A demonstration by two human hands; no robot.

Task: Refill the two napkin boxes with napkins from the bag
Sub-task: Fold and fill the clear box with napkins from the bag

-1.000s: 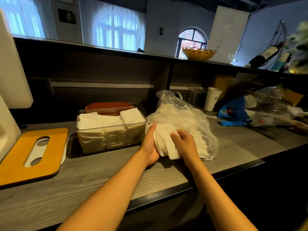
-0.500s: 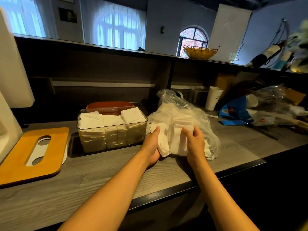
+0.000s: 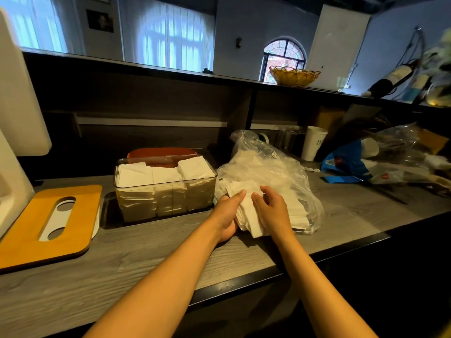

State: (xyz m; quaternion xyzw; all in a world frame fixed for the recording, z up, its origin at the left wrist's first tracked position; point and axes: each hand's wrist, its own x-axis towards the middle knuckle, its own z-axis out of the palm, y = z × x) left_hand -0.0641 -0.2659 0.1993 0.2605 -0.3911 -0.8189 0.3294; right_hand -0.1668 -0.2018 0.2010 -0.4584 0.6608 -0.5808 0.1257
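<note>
Both hands meet at the mouth of the clear plastic bag [image 3: 266, 167], which lies on the grey wood-grain surface [image 3: 151, 259] just to the right of the clear napkin box [image 3: 166, 191]. The left hand [image 3: 225, 217] cups a stack of white napkins [image 3: 246, 213] from below and from the left, with its thumb laid across the top of the stack. The right hand [image 3: 272, 211] curls its fingers over the stack's right side and top edge, so the napkins are clamped between the two hands. The stack sits at the bag's opening, with its lower corner hanging just above the surface near the front edge. More white napkins show through the plastic behind and to the right of the hands. The clear napkin box is filled to its rim with three rows of folded napkins and stands in a dark tray [image 3: 109, 215]. An orange-brown lid [image 3: 161, 154] rests behind it. To the far left lies a second napkin box with a wooden lid [image 3: 48, 228] that has a slot cut in it, white showing through the slot. A white paper cup [image 3: 313, 146] stands farther back on the right, near blue and clear packaging [image 3: 351, 164].
</note>
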